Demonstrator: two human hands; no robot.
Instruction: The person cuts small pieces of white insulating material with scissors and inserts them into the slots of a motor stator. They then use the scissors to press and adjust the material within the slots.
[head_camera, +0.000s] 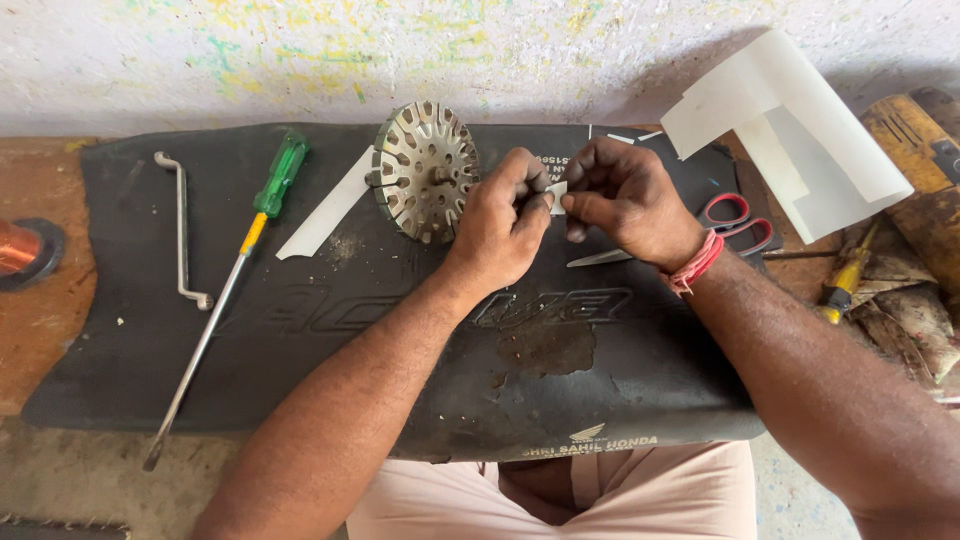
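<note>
— Closest to us are the two forearms, crossing the black seat cover (300, 330) that lies over the bench. What are the hands doing?

— Both pinch one small white paper slip (557, 193). The left hand (505, 220) holds its left end with fingers curled tight; the right hand (625, 200) nips the other end between thumb and forefinger. The slip sits right between the fingertips, its long side running hand to hand.

— And that slotted metal disc?

— The motor stator core (427, 170) stands tilted on edge just left of the left hand, so that hand is the nearer one; the right is further off.

— Anything else close?

— Red-handled scissors (735, 225) lie just behind the right wrist, blades pointing under the hands. A white paper strip (325, 210) lies beyond the core, then a green-handled screwdriver (235, 280) well to the left.
</note>
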